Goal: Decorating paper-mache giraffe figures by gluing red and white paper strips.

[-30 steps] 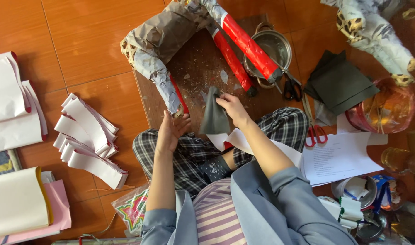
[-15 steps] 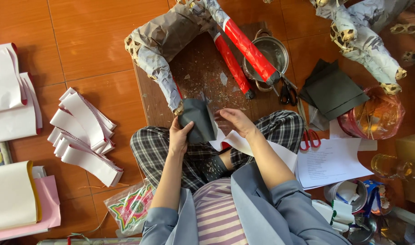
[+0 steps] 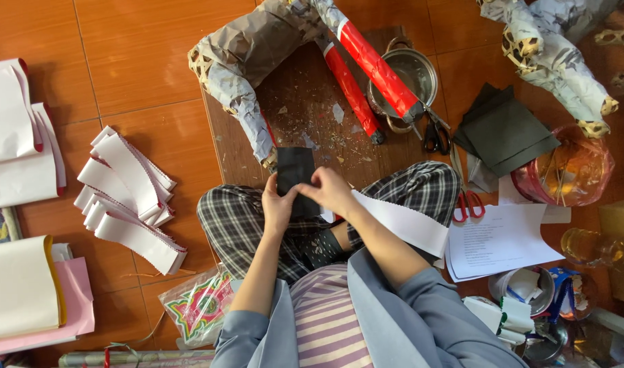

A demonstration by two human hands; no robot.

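Note:
A small black paper sheet (image 3: pixel 295 167) is held over my lap at the near edge of a low wooden board (image 3: pixel 305 109). My left hand (image 3: pixel 278 204) grips its lower left side. My right hand (image 3: pixel 331 191) pinches its right edge, fingers curled over the paper. Just above the sheet lies the leg of a paper-covered figure (image 3: pixel 247 61) with two red-wrapped limbs (image 3: pixel 373 61). A white strip with a red zigzag edge (image 3: pixel 404 221) rests across my right knee.
A metal pot (image 3: pixel 411 71) and black scissors (image 3: pixel 436 136) sit on the board's right. Black paper sheets (image 3: pixel 506 133), red-handled scissors (image 3: pixel 467 204) and a printed page (image 3: pixel 499 242) lie right. White strips (image 3: pixel 131 197) and paper stacks (image 3: pixel 19 136) lie left.
The black sheet has come down from the board toward my lap and now lies flat and upright between both hands. My left hand has closed onto it.

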